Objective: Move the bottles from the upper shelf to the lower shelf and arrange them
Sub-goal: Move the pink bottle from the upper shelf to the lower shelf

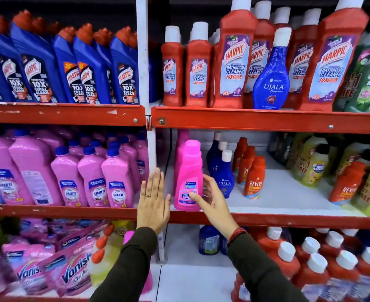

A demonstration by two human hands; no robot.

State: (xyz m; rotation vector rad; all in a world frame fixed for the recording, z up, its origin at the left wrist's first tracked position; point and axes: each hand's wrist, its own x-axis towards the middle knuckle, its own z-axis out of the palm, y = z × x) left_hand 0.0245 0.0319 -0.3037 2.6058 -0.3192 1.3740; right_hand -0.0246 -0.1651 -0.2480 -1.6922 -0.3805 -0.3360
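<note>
A pink Vanish bottle (188, 177) stands upright at the front left of the middle right-hand shelf (288, 220). My right hand (210, 199) touches its lower right side, thumb on the label, fingers loosely curled behind it. My left hand (153, 201) is flat and open just left of the bottle, fingers straight up, not touching it. On the upper shelf (266, 119) stand red Harpic bathroom cleaner bottles (234, 59) and one blue Ujala bottle (271, 77). Blue Ujala bottles (223, 173) and orange Revive bottles (252, 179) stand behind and right of the pink one.
A white upright post (145, 83) divides the shelving. Blue Harpic bottles (88, 68) fill the upper left shelf, pink Shakti bottles (92, 177) the middle left. Yellow-green bottles (314, 162) crowd the middle shelf's right end. Vanish packs (55, 264) and white-capped red bottles (310, 269) sit below.
</note>
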